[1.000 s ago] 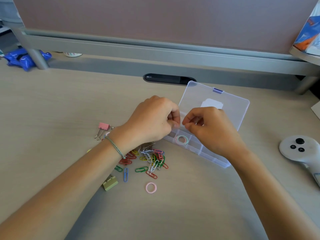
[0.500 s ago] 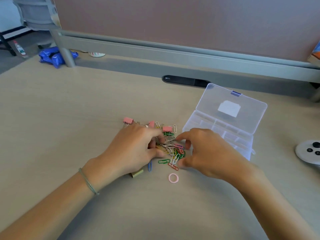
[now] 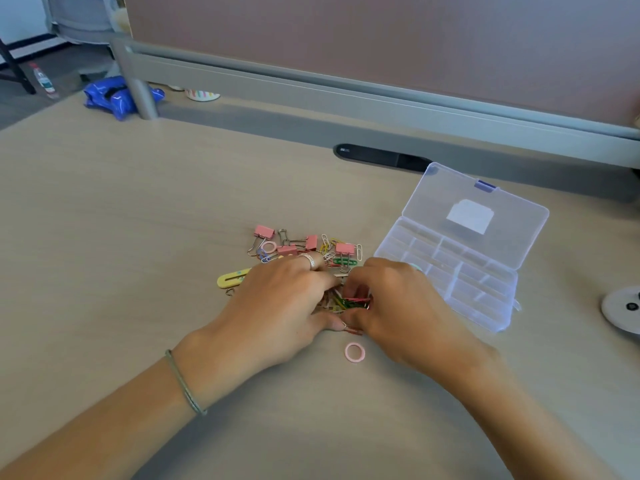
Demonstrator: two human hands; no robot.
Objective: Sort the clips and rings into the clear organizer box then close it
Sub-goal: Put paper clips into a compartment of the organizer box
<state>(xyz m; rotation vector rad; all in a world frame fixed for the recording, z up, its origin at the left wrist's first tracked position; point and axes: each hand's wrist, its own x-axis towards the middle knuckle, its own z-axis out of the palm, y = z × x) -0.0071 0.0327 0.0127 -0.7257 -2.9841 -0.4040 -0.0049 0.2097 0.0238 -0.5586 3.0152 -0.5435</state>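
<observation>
A pile of coloured paper clips (image 3: pixel 349 302) lies on the desk between my hands. My left hand (image 3: pixel 277 306) and my right hand (image 3: pixel 391 303) cup the pile from both sides, fingers curled onto the clips. Several pink binder clips (image 3: pixel 344 249) and a pink ring (image 3: pixel 268 247) lie just behind the pile. A yellow clip (image 3: pixel 231 278) pokes out left of my left hand. Another pink ring (image 3: pixel 354 351) lies alone in front of the hands. The clear organizer box (image 3: pixel 446 271) stands open to the right, lid (image 3: pixel 478 216) tilted back.
A white controller (image 3: pixel 621 308) sits at the right edge of the desk. A dark cable slot (image 3: pixel 381 156) lies behind the clips, below the grey partition rail. A blue bag (image 3: pixel 119 97) rests at the far left by a post.
Both hands have come from the box down to the clip pile and closed in around it. The view has shifted, so the box now lies further right.
</observation>
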